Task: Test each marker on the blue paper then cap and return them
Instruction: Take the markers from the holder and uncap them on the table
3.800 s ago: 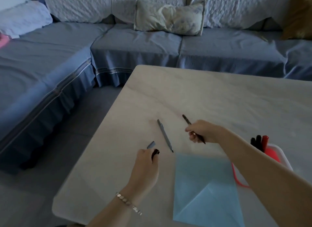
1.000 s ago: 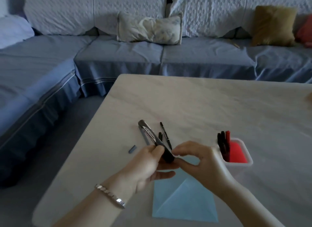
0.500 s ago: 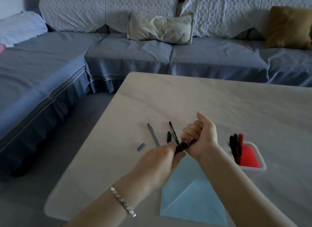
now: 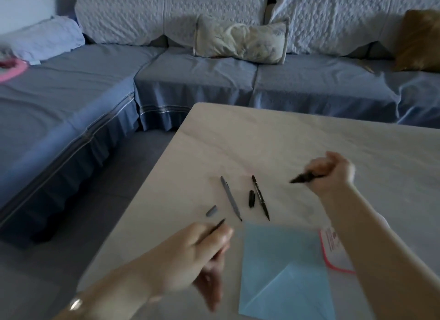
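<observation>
Gripping a marker (image 4: 306, 176) at 2 o'clock is the right hand (image 4: 333, 174); the left hand (image 4: 190, 250) is pinching what seems its cap (image 4: 217, 225). Best be stroking the paper (image 4: 273, 260) at 5 lightly.

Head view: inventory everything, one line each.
table: 1, pale marble, foreground
blue paper: 1, near table edge
grey marker: 1, uncapped, beyond paper
grey cap: 1, left of it
black marker: 1, uncapped, right of grey marker
black cap: 1, between the markers
container: 1, white, red rim, behind right forearm
sofa: 1, blue-grey, beyond table
cream cushion: 1, sofa middle
brown cushion: 1, sofa right
pale blue pillow: 1, sofa left
left hand: 1, grips dark marker piece
right hand: 1, grips black marker piece
</observation>
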